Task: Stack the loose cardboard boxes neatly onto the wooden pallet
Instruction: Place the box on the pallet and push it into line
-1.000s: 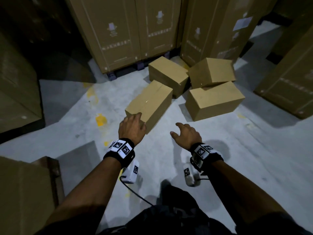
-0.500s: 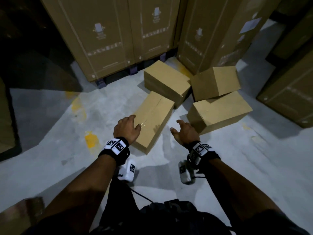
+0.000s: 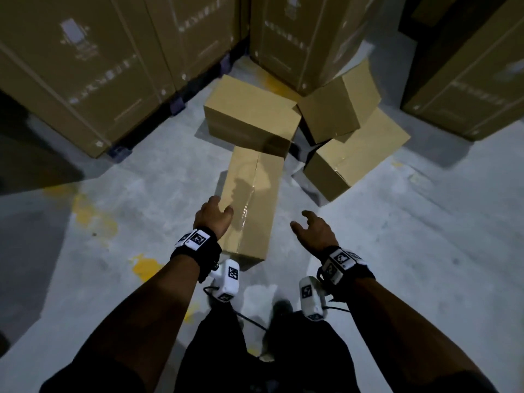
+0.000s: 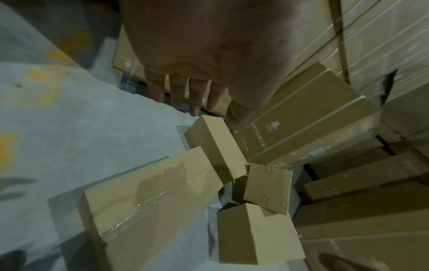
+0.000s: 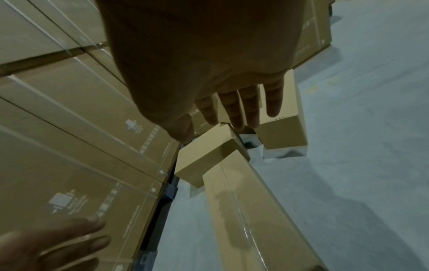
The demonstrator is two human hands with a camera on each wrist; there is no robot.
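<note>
Several loose brown cardboard boxes lie on the grey floor. The nearest box (image 3: 252,205) is long, taped along its top, and points away from me. My left hand (image 3: 217,215) hovers over its near left edge, fingers straight and holding nothing, as the left wrist view shows: left hand (image 4: 185,99), nearest box (image 4: 150,192). My right hand (image 3: 310,229) is open to the right of the box, apart from it. In the right wrist view the right hand (image 5: 239,111) spreads above the nearest box (image 5: 250,210). No wooden pallet is in view.
Behind the nearest box lie a second box (image 3: 249,114), a tilted box (image 3: 340,109) and a lower box (image 3: 357,154). Tall printed cartons (image 3: 85,66) on blue feet wall the back; more cartons (image 3: 467,89) stand right. Bare concrete floor (image 3: 127,194) lies left.
I have moved closer to the boxes. Both hands have reached forward, the left over the nearest box's left edge and the right alongside its right side.
</note>
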